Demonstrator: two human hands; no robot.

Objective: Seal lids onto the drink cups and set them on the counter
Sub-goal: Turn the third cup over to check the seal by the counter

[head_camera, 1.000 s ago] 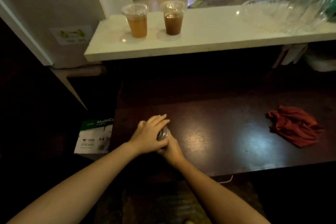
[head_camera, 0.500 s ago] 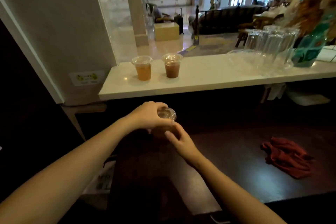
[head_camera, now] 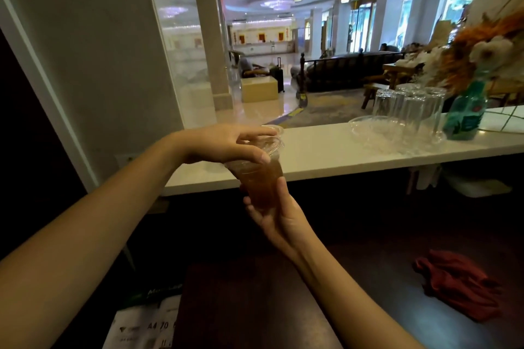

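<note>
Your left hand [head_camera: 226,144] clamps over the lid [head_camera: 273,146] of the drink cup [head_camera: 262,181], thumb and fingers curled on its rim. Your right hand [head_camera: 278,215] cradles the cup's lower part, fingers wrapped round it. The cup, holding amber drink, hangs in the air before the front edge of the white counter [head_camera: 326,153], not resting on it. Just behind your left fingers, the rim of another lidded cup [head_camera: 276,129] shows on the counter, mostly hidden. Farther right on the counter stand a glass bowl [head_camera: 374,129], upturned glasses [head_camera: 408,109] and a green vase [head_camera: 465,120]. A red cloth [head_camera: 459,283] lies on the dark table [head_camera: 368,278].
</note>
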